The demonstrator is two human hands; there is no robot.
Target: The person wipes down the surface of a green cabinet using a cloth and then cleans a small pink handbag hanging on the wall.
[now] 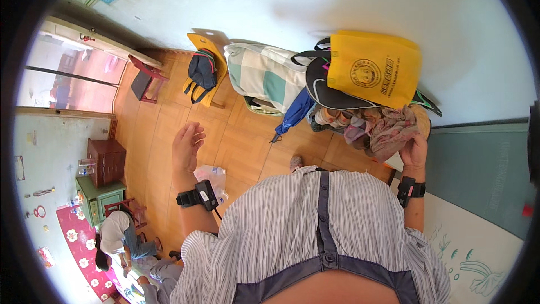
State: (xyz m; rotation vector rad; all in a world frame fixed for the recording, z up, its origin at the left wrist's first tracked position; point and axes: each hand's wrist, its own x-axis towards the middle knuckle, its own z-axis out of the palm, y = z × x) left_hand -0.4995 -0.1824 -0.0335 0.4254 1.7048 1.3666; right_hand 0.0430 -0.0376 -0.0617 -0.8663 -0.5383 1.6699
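Observation:
My right hand point(414, 150) grips a crumpled brownish-pink patterned cloth point(393, 133), at the right end of a rack holding shoes point(333, 117). My left hand point(189, 141) is raised over the wooden floor, fingers loosely curled and holding nothing. Above the shoes, a yellow tote bag point(379, 65) with dark handles lies against a black racket-shaped case point(320, 88). A folded blue umbrella point(295, 112) hangs at the case's left. Beside it a green-and-white checked cloth point(265, 74) covers a bulky item whose shape is hidden.
A yellow chair point(209, 93) bears a dark backpack point(203, 69). A dark red chair point(149, 78) stands near the doorway. A clear plastic bag point(213, 181) lies on the floor below my left hand. Two other people, one in a white top point(114, 232), are at the lower left.

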